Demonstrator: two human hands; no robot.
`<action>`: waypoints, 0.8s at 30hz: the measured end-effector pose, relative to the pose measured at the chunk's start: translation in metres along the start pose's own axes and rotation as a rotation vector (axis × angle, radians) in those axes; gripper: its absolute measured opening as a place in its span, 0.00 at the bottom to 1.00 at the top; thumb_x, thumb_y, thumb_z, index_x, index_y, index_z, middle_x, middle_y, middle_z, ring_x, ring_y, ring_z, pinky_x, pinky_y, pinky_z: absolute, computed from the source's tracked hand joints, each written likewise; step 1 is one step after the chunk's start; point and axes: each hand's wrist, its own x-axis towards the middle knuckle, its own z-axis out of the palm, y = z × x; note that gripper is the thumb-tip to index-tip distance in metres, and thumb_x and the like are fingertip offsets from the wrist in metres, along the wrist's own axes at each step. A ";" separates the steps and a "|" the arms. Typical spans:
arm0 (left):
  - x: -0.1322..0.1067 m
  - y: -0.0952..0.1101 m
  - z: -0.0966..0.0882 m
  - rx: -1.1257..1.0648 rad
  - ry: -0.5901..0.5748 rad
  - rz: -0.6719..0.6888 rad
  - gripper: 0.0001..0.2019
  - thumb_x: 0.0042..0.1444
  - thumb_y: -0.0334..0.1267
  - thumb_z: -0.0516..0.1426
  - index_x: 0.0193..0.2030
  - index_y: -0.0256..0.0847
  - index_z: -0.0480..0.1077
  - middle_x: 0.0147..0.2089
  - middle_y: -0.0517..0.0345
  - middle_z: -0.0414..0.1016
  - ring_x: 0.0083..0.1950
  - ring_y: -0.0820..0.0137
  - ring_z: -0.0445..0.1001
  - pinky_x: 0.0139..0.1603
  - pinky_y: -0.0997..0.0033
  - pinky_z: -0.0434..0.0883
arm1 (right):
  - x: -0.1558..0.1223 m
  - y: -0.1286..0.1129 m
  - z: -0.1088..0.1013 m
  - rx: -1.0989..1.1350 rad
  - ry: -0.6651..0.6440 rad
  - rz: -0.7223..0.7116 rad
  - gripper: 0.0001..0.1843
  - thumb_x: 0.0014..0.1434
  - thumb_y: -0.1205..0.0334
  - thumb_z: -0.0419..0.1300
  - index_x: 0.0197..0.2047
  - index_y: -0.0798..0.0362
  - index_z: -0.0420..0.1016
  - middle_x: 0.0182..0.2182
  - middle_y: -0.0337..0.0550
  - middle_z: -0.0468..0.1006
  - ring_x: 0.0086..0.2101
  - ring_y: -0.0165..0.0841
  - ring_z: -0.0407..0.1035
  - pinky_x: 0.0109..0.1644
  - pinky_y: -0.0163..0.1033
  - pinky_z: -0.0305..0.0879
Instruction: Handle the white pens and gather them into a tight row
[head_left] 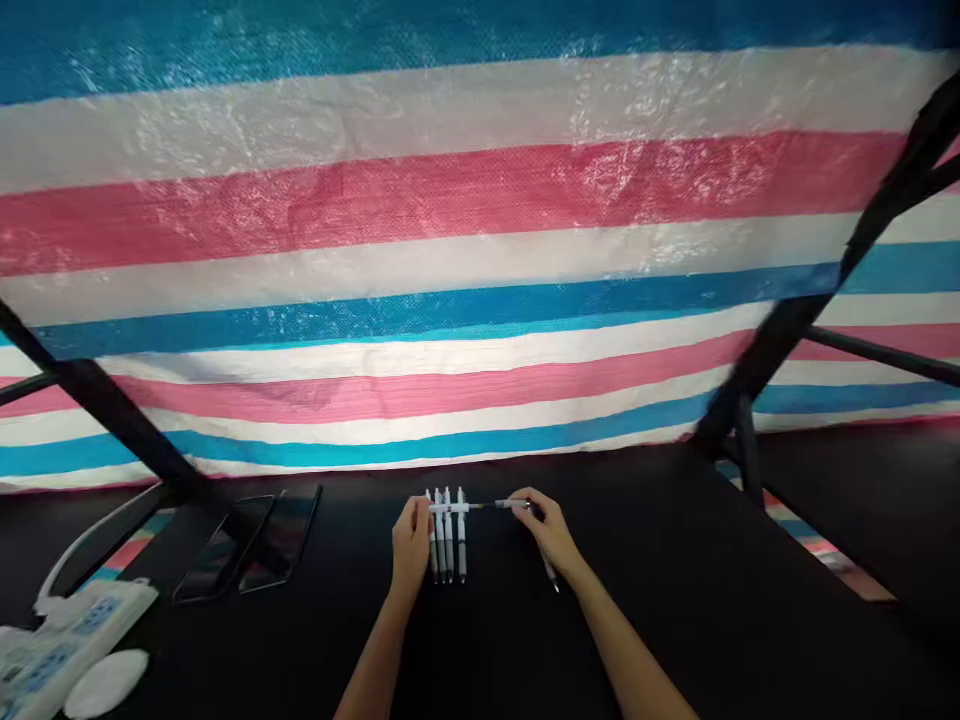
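On a black table [645, 600], several white-and-grey pens [448, 545] lie side by side, pointing away from me. My left hand [410, 548] is closed on the left end of another pen [480, 507] held crosswise above the row. My right hand [547, 530] pinches that same pen's right end. A further dark pen [551, 575] lies on the table under my right wrist.
Two dark phones [251, 545] lie flat at the left. A white power strip [64, 630] and a white oval object [105, 682] sit at the lower left. Black metal frame bars [795, 330] and a striped blue, pink and white tarp [450, 250] stand behind the table.
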 end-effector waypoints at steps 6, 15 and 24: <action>-0.002 0.008 0.002 -0.009 -0.023 0.023 0.20 0.59 0.52 0.45 0.25 0.40 0.62 0.19 0.67 0.55 0.21 0.75 0.56 0.24 0.75 0.56 | -0.001 0.001 0.003 -0.052 -0.020 0.011 0.08 0.54 0.59 0.55 0.32 0.52 0.74 0.31 0.42 0.76 0.34 0.37 0.69 0.40 0.39 0.62; -0.003 0.008 0.007 -0.127 -0.138 -0.013 0.18 0.55 0.52 0.51 0.35 0.38 0.70 0.22 0.62 0.65 0.25 0.73 0.65 0.28 0.73 0.63 | -0.005 -0.001 0.009 -0.203 -0.086 -0.010 0.10 0.56 0.57 0.55 0.36 0.50 0.76 0.34 0.42 0.78 0.37 0.39 0.69 0.47 0.45 0.59; -0.003 0.005 0.005 -0.085 -0.166 -0.010 0.16 0.54 0.49 0.53 0.37 0.38 0.71 0.27 0.56 0.72 0.29 0.69 0.70 0.32 0.71 0.66 | -0.002 0.000 0.007 -0.196 -0.087 -0.045 0.13 0.58 0.53 0.54 0.34 0.51 0.76 0.30 0.42 0.78 0.32 0.36 0.70 0.40 0.40 0.63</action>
